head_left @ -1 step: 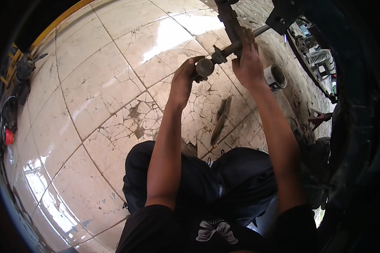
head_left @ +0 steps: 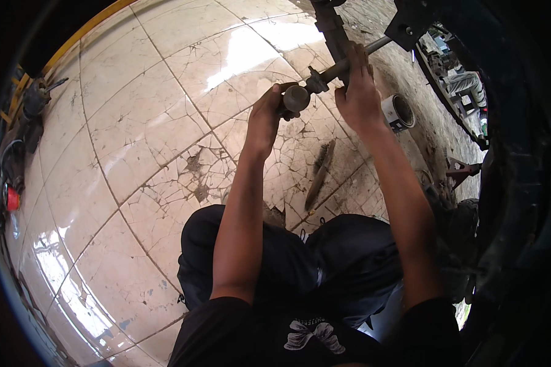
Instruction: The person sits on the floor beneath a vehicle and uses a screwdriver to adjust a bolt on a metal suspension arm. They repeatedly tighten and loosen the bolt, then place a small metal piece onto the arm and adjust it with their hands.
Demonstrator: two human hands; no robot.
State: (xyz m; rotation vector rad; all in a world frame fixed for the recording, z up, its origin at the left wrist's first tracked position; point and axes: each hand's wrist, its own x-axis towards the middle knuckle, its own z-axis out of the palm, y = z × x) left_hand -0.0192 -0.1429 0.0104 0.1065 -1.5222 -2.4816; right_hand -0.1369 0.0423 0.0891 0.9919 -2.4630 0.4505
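Note:
A dark metal tie rod [head_left: 335, 71] slants across the upper middle, up to the right toward a dark bracket. At its lower left end is a round, grey-capped joint [head_left: 296, 98], with a clamp [head_left: 316, 81] just beyond it. My left hand [head_left: 265, 116] curls around this joint from the left, and its fingertips are partly hidden behind the cap. My right hand [head_left: 359, 101] lies over the rod farther up, fingers across it and thumb on the near side. A darker upright bar [head_left: 332, 35] meets the rod close to my right fingers.
Below the rod, a worn wire brush [head_left: 320, 177] lies on the cracked tile floor [head_left: 147, 110]. A white can [head_left: 399, 112] stands right of my right wrist. Farther right are a reddish stand [head_left: 462, 172] and dark vehicle parts. A yellow frame [head_left: 86, 37] borders the far left.

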